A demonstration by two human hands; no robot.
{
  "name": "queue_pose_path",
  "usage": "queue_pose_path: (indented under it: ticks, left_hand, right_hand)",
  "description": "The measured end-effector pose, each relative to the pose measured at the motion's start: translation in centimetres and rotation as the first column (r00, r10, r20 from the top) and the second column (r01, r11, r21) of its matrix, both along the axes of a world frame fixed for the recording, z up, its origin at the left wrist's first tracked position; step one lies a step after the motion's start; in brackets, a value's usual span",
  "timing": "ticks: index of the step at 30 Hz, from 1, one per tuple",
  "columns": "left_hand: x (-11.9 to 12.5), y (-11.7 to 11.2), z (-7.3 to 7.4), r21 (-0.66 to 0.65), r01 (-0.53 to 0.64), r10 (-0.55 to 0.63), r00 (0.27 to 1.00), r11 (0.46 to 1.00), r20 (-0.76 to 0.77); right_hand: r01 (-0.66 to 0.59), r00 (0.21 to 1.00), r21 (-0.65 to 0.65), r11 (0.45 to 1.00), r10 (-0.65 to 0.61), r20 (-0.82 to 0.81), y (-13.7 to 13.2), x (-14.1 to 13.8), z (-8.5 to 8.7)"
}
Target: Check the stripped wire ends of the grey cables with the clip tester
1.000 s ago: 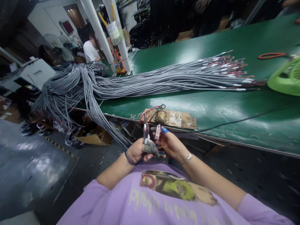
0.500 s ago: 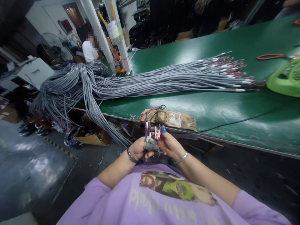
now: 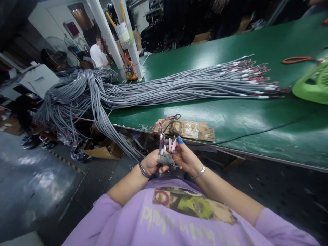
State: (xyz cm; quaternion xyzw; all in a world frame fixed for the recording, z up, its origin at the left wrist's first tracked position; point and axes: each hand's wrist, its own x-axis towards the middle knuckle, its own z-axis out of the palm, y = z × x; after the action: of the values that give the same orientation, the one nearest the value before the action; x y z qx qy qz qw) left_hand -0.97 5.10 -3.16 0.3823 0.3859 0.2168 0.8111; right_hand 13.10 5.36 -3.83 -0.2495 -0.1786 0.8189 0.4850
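My purple shirt with its printed front fills the bottom of the view. Just beyond it my two hands meet close together below the counter's near edge. My left hand, with a dark bracelet at its wrist, grips a small bunch of cable ends with white sleeves, standing roughly upright. My right hand, with a silver bangle and a blue thumb tip, pinches a pink clip just beside those ends. Thin coloured wires fan out between my palms; which fingers touch them I cannot tell.

Past my hands, a worn wooden block lies along the edge of the green counter, with red and black leads at its left end. Behind it a thick bundle of grey cables stretches across, bare wire ends to the right, near a bright green plastic object. At left, cables heap and hang down. Farther off stand white posts and a person in a white top.
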Motion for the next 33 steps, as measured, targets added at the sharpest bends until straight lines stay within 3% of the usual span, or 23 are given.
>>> queue_pose_path:
  ticks: [10,20,29,33]
  left_hand:
    - [-0.2,-0.6,1.0,0.017,0.027,-0.026,0.999,1.0,-0.02]
    - [0.7,-3.6,1.7,0.103,-0.238,0.247,0.964,0.966,-0.098]
    - [1.9,-2.6,1.7,0.109,-0.323,0.331,0.942,0.94,-0.06]
    - [2.2,-2.6,1.7,0.094,-0.323,0.331,0.94,0.942,-0.081]
  right_hand:
    - [-0.029,0.999,-0.027,0.999,0.028,-0.024,0.0,0.7,-0.8]
    - [0.037,0.999,-0.001,0.999,-0.037,0.038,-0.3,0.8,-0.3]
    - [-0.097,0.995,-0.003,0.995,0.097,-0.013,-0.3,0.3,-0.4]
    - [-0.04,0.999,-0.025,0.999,0.039,-0.032,-0.3,0.3,-0.6]
